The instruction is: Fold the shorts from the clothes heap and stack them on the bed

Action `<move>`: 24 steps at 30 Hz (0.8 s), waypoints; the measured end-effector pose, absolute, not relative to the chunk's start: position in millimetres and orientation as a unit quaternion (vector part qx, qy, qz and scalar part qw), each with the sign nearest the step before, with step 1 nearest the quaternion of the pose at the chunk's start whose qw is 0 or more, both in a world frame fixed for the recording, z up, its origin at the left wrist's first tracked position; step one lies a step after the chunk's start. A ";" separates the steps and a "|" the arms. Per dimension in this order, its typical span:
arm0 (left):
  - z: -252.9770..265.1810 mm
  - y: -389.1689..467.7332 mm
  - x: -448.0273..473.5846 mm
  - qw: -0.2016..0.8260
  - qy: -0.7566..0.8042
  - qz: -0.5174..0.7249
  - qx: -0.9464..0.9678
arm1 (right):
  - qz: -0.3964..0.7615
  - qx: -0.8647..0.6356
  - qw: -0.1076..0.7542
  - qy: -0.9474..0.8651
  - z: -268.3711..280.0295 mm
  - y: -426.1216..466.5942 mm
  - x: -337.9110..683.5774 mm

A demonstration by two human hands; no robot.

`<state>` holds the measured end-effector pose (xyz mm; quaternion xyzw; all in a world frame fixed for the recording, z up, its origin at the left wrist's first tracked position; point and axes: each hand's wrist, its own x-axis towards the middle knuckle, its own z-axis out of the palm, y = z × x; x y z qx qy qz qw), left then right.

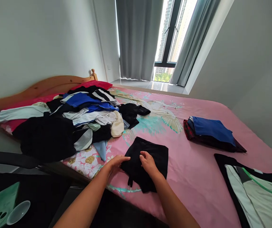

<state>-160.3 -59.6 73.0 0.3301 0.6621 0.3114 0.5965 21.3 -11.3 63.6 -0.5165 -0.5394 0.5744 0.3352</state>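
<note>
A folded black drawstring garment [153, 150], which looks like shorts or pants, lies on the pink bed sheet in front of me. Its cord with pale tips hangs out at the near left edge. At the garment's left edge is my left hand [117, 162], its thumb over the fabric and its other fingers mostly hidden at the side; it appears to grip that edge. On top of the cloth rests my right hand [148, 162], fingers loosely bent and apart, with nothing visible held in them.
A heap of mixed clothes [86, 107] covers the bed's left side by the wooden headboard [55, 79]. Folded blue and dark clothes [212, 129] are stacked at right, with white and black shirts [252, 186] nearer. A black chair [7, 160] stands lower left, beside a green box [4, 202].
</note>
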 end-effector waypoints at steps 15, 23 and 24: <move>193.4 -19.4 -1.6 0.386 0.601 0.371 0.593 | 0.750 -0.371 0.452 -0.310 132.2 -6.6 92.3; 149.2 -71.8 89.4 0.309 0.452 0.193 0.814 | 0.742 -0.383 0.509 -0.209 82.6 -51.3 206.0; 137.4 -81.6 92.2 0.330 0.435 0.226 0.807 | 0.744 -0.380 0.511 -0.201 73.4 -55.0 211.9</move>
